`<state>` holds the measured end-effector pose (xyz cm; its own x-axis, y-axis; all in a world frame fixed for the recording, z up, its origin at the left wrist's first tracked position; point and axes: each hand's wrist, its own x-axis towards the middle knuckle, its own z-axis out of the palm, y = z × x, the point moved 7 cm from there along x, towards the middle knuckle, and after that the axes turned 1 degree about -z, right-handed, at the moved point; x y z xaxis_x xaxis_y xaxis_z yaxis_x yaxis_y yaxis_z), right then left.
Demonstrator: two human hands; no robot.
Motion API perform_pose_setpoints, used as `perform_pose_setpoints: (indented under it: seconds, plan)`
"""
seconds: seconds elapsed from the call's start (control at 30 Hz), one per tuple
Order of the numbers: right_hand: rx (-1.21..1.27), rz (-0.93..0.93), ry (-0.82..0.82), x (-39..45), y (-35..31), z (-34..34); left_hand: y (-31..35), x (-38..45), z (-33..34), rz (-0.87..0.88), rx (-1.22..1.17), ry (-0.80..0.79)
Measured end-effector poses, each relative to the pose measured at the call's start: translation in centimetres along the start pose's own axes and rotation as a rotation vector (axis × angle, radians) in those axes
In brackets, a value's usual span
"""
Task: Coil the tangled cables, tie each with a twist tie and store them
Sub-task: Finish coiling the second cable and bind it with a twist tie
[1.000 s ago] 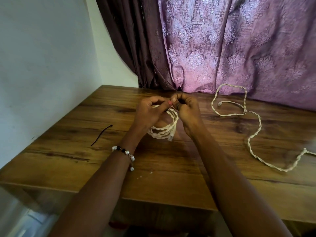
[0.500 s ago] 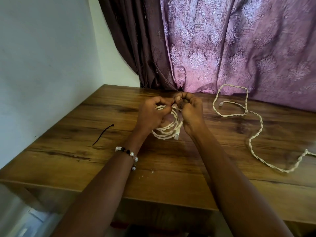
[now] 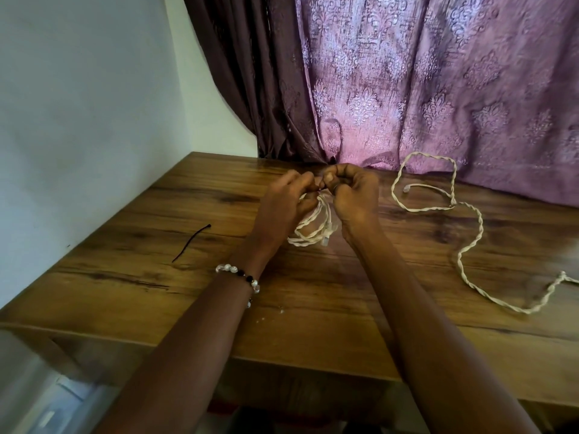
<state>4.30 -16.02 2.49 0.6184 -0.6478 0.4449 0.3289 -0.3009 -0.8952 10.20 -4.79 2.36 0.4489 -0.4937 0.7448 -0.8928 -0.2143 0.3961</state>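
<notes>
coil (image 3: pixel 308 228) lowered slightly | left hand (image 3: pixel 283 205), right hand (image 3: pixel 354 195) fingers pinch its top, coil hangs below

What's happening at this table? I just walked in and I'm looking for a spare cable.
A person is bundling cables. Both hands, left hand and right hand, hold a coiled cable above the table and pinch at its top, apparently fastening a tie there; the tie itself is barely visible. A second cable lies loose on the right, not yet coiled. A black tie waits on the left.
</notes>
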Motion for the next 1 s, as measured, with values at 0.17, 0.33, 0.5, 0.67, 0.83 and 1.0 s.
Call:
perform_pose_setpoints:
  seconds: [0.17,0.33,0.5,0.67,0.83,1.0]
  plan:
    - [-0.063,-0.035,0.011,-0.2,-0.1,0.3,-0.2,-0.2,0.2,-0.032,-0.019,0.024]
    - [-0.01,0.001,0.011,-0.5,0.0,0.4,0.2,0.0,-0.1,0.016,-0.056,0.007]
    - [0.241,0.118,0.009,-0.1,0.7,0.1,0.1,-0.1,-0.2,0.044,-0.026,-0.024]
    - [0.22,0.156,0.001,-0.2,0.5,-0.4,0.4,-0.2,-0.2,-0.023,-0.099,-0.012]
    - [0.247,0.235,0.007,-0.5,0.6,-0.7,1.9,-0.3,0.0,0.045,-0.181,-0.065]
    - [0.184,0.287,0.016,-0.5,1.0,-0.9,2.4,-0.4,0.0,0.088,-0.262,-0.071]
